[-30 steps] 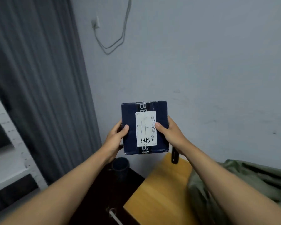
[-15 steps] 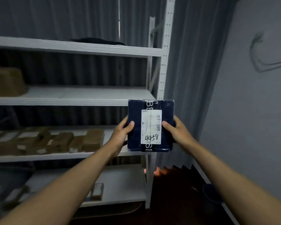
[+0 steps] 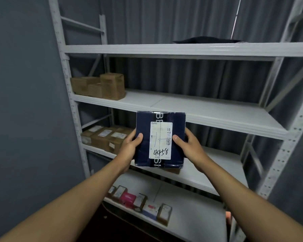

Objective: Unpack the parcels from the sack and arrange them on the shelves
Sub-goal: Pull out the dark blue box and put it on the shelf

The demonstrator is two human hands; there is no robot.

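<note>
Head view showed both hands clamped on a dark blue parcel: the left hand gripped its left edge with the thumb laid over the front face, and the right hand gripped the right edge the same way, its thumb touching the side of the white shipping label. The parcel was held upright in the air, in front of the white shelving unit and level with the gap below its second shelf.

It looked like a stiff, flat-sided box under glossy wrap, so probably light and easy to keep square, though the film could be slippery; holding it by two opposite edges, as here, seemed the sound place to take it.

On the shelving unit, brown cartons stood at the left end of the second shelf, with bare board to their right. One level down, more labelled cartons filled the left end, just left of the parcel. Small packets lined the front of the lowest shelf, and a dark bundle lay on the top one. The cartons limited the left ends; nothing seemed to block the middle.
</note>
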